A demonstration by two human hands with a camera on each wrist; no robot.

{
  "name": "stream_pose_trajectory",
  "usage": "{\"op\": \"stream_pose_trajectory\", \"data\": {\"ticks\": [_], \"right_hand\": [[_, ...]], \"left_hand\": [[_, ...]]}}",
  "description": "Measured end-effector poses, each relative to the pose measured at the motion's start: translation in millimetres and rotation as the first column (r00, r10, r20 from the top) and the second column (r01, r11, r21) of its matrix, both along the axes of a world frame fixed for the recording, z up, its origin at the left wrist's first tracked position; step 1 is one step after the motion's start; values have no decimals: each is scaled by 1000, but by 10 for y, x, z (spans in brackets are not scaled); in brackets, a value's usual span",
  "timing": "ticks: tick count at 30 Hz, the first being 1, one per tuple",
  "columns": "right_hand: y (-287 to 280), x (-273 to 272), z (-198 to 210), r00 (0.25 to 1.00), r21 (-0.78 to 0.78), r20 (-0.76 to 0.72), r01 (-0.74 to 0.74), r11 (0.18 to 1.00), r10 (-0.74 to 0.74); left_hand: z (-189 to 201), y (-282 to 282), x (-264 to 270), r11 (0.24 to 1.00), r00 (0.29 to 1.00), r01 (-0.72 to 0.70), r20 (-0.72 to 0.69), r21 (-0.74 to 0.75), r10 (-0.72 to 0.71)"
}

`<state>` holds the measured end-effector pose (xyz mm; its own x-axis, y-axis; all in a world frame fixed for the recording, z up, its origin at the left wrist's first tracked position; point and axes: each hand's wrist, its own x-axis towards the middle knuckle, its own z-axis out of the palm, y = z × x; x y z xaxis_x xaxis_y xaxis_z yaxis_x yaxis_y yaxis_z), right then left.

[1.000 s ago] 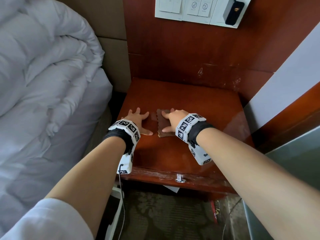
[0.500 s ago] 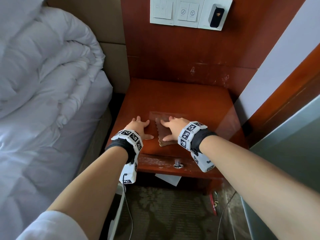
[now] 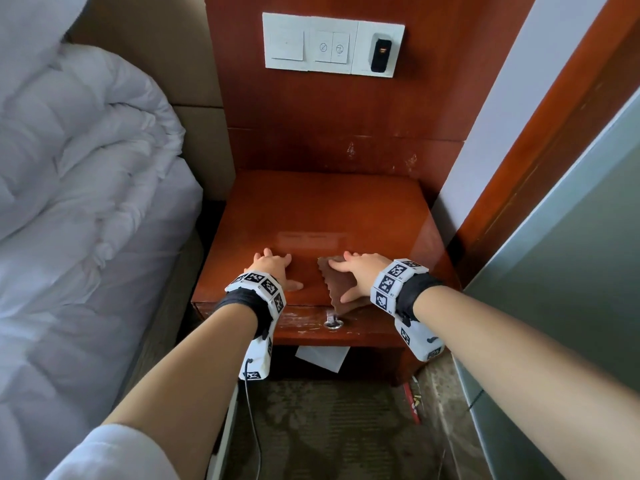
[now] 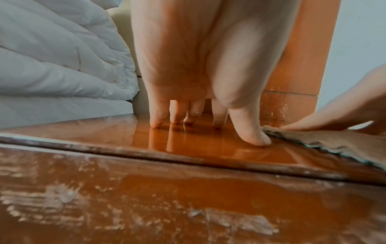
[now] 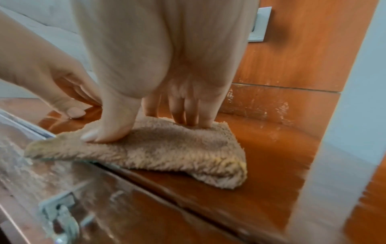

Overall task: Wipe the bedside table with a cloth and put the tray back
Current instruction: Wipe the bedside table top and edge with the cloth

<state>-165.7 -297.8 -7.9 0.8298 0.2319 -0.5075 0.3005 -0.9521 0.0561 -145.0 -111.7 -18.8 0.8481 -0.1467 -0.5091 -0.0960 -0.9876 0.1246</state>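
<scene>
Pressing cloth flat at desk front edge with right hand, fingers spread; left hand splayed flat, bracing, holding nothing.

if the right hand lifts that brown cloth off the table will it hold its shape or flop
Probably flop: the cloth is fluffy pile, folded, and one corner already droops over the table edge. It likely weighs little. Under the right hand it should slide easily, since the tabletop looks glossy.
</scene>
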Motion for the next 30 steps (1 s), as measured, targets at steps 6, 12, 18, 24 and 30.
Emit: {"op": "stream_pose_trajectory", "data": {"ticks": [6, 12, 18, 24, 30], "right_hand": [[-525, -185, 38, 989, 40, -7, 148, 988, -147], [-983, -248, 1, 951, 64, -4, 308, 949, -309], [-1280, -72, -11, 916, 51, 3, 400, 915, -401], [-1451, 355, -39, 890, 7, 18, 456, 890, -456], [-1540, 846, -97, 867, -20, 14, 498, 867, -498]], "left_hand": [[59, -275, 30, 999, 999, 24, -26, 22, -24], [121, -708, 129, 994, 993, 108, -45, 36, -106], [202, -1057, 282, 978, 980, 199, -31, 62, -197], [38, -1128, 631, 991, 990, 127, -64, -45, -130], [-32, -1146, 877, 984, 979, 177, -95, -19, -179]]}}
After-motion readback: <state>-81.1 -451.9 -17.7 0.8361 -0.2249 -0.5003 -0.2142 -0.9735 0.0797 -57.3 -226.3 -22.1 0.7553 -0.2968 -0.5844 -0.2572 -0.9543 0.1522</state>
